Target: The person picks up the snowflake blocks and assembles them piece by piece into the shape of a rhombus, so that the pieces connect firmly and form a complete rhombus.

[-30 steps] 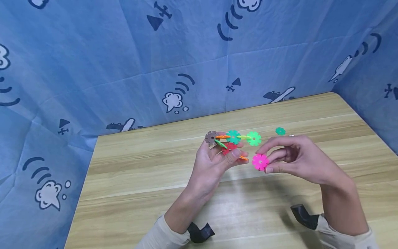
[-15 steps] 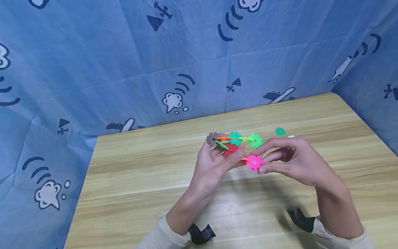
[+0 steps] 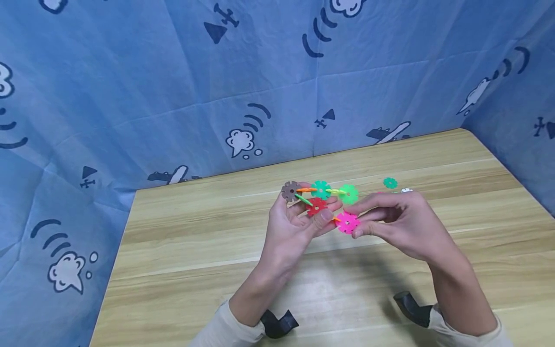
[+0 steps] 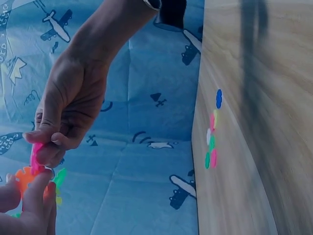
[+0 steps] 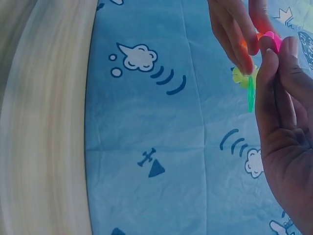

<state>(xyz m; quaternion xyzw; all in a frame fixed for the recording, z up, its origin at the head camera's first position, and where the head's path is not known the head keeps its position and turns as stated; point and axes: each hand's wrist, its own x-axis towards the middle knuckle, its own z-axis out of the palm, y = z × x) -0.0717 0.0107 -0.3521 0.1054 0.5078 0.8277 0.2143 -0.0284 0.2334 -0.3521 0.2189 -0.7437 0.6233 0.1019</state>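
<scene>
My left hand (image 3: 284,246) grips a chain of notched plastic building discs between thumb and fingers, raised over the table. A brown disc (image 3: 291,191), a teal disc (image 3: 321,190), a light green disc (image 3: 349,194) and a red disc (image 3: 316,206) face up, linked by discs seen edge-on. At its near end is an orange disc (image 4: 23,180), held by the left fingers and partly hidden. My right hand (image 3: 403,229) pinches a pink disc (image 3: 348,223) by its right edge. In the left wrist view the pink disc stands crosswise at the orange disc's rim.
Behind the right hand, a loose green disc (image 3: 390,183) and a white disc (image 3: 406,190) lie on the wooden table (image 3: 182,241). The left wrist view shows several there, including a blue disc (image 4: 219,99). A patterned blue cloth (image 3: 277,96) hangs behind the table.
The right hand has moved left, bringing the pink disc from apart to against the orange disc. Both hands have since shifted slightly left together.
</scene>
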